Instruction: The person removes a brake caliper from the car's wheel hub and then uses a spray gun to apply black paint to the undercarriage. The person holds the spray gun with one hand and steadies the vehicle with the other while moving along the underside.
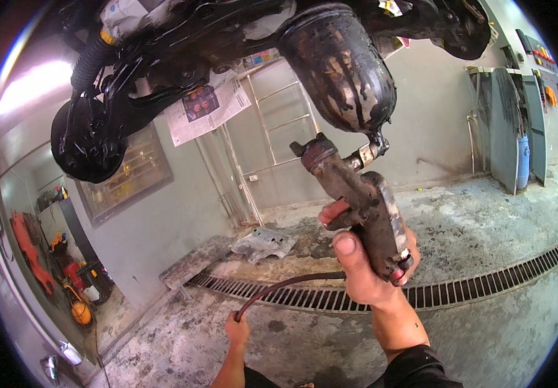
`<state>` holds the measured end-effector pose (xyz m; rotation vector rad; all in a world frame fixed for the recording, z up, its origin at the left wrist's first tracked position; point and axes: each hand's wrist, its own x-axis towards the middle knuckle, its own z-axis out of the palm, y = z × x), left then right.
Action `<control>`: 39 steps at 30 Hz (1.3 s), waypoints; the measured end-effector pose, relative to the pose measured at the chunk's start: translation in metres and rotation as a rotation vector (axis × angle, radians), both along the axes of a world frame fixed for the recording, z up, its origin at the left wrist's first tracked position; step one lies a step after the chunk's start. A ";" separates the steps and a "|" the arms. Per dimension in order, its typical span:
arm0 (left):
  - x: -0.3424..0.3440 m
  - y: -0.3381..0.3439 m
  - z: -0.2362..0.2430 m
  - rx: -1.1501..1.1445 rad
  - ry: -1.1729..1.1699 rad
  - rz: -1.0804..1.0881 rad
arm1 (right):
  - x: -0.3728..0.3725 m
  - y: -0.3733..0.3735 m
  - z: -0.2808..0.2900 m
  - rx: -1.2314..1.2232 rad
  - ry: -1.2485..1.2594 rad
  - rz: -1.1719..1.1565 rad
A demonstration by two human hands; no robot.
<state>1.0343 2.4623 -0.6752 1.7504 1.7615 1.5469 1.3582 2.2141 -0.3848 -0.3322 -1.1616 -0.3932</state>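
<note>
My right hand (pixel 369 275) grips a spray gun (pixel 363 200), its body smeared with dark coating. The fingers wrap round the handle and the thumb lies along the back. Joined to the gun by a short neck, a large paint-streaked cup (pixel 340 71) rises above it. A dark red air hose (pixel 279 283) runs from near the grip down to my left hand (pixel 237 328), whose fingers are closed round it. Overhead hang glossy black vehicle underbody parts (pixel 182 58), with a rounded black part (pixel 88 145) at the left. The cup overlaps the underbody in this view.
Newspaper sheets (pixel 208 110) hang from the underbody as masking. A floor drain grate (pixel 479 281) crosses the stained concrete. Beyond it lie a low bench (pixel 195 262) and a crumpled grey piece (pixel 263 244). A ladder-like frame (pixel 285 123) and a metal cabinet (pixel 499 129) stand along the walls.
</note>
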 end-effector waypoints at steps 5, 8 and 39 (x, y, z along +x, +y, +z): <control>0.009 -0.004 0.002 0.027 0.043 -0.005 | 0.012 -0.004 -0.005 0.049 0.124 0.087; 0.018 -0.009 0.005 0.053 0.074 -0.010 | 0.023 -0.010 -0.004 0.083 0.114 0.003; 0.033 0.032 0.145 0.421 0.145 -0.086 | 0.023 -0.047 0.006 0.035 0.059 0.007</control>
